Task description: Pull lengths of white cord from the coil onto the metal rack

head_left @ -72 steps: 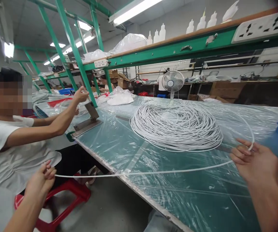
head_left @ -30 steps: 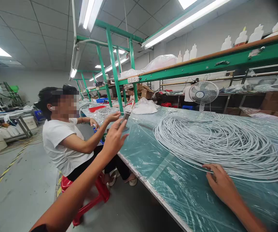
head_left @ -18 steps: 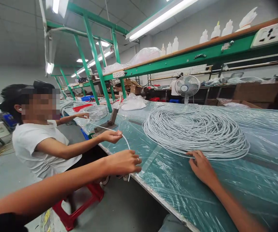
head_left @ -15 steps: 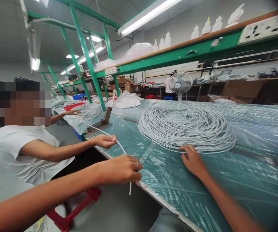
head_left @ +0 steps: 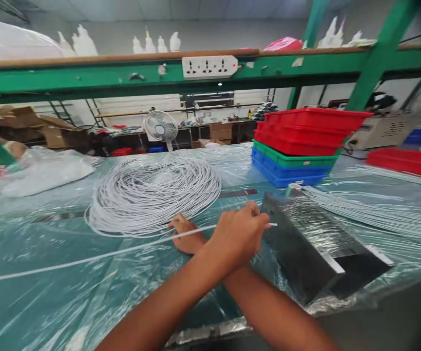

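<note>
A white cable point(head_left: 97, 257) stretches from the left edge of the view to my left hand point(head_left: 239, 234), which is closed around it; its short tip pokes out to the right. My left forearm crosses over my right one. Under the cable, my right hand point(head_left: 186, 235) rests at the front edge of a large coil of white cable point(head_left: 152, 195), fingers partly spread; whether they pinch a strand I cannot make out. To the right of my left hand stands a dark metal channel block point(head_left: 305, 243) wrapped in clear film.
Stacked red, green and blue trays point(head_left: 298, 146) stand behind the metal block. Cut white cables point(head_left: 378, 214) lie at the right. A plastic bag point(head_left: 49, 170) is at the left. A green shelf beam point(head_left: 104, 83) with a power strip point(head_left: 210, 67) spans above.
The view has swung right, and the other person is out of sight. My left hand has carried the cable end rightward across my right arm. My right hand stays by the coil.
</note>
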`<action>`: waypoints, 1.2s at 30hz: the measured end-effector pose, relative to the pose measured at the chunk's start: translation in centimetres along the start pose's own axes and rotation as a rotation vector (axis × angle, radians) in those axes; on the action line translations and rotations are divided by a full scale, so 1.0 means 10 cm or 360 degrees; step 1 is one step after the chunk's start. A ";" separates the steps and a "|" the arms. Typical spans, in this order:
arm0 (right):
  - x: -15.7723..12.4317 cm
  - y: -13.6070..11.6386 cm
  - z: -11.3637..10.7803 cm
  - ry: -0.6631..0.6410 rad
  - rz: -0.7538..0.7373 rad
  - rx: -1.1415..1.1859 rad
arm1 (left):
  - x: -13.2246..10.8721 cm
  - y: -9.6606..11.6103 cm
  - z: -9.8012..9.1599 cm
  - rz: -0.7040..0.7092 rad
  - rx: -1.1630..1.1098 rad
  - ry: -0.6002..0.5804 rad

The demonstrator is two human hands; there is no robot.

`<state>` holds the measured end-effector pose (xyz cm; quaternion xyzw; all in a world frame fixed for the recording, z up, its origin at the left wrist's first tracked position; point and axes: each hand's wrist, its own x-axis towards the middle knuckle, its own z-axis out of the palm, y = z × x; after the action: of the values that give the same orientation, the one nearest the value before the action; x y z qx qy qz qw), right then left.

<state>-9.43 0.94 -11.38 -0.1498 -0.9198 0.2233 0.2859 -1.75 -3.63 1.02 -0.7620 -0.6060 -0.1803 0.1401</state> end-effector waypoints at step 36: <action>0.09 0.19 0.11 -0.0121 -0.0189 0.0113 | 0.25 0.24 0.33 0.0137 -0.0092 -0.0096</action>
<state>-10.52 2.54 -12.73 -0.0760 -0.9287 0.2439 0.2688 1.43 -0.61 -0.82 -0.7961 -0.5712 -0.1684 0.1073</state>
